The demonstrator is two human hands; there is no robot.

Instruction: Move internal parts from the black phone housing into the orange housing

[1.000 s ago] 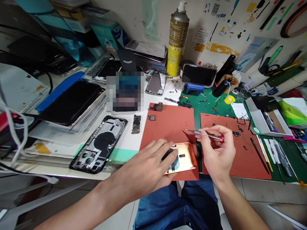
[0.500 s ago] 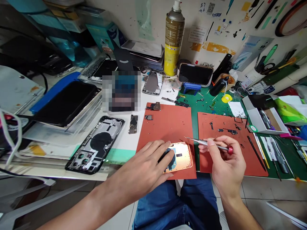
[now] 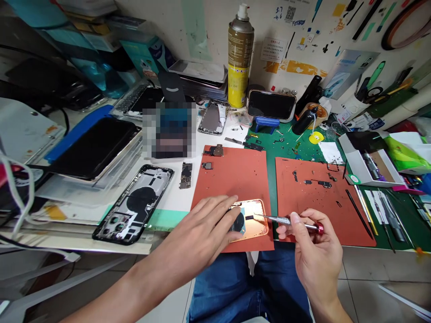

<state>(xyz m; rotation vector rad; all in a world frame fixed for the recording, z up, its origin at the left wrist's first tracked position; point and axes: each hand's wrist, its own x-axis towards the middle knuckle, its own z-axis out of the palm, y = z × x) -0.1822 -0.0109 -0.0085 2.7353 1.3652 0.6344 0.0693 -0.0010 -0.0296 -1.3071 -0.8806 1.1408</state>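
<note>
My left hand lies over the left part of a gold phone housing, its fingers gripping the frame against the red-brown mat. Inside the housing a round black pad shows partly beneath my fingers. My right hand pinches a screwdriver with a silver knurled shaft and a red end cap. The screwdriver's thin tip points left over the housing's inner face, near a small black strip; whether it touches, I cannot tell. The far end of the housing is hidden under my left hand.
Left of the mat lie a black-rimmed phone housing and a logic board. Small phone parts sit on the second mat, with tweezers and other tools to its right. A spray can and a propped phone stand behind.
My right hand has moved slightly left and down, bringing the screwdriver tip from above the housing's far edge to over its inside. My left hand stays on the housing.
</note>
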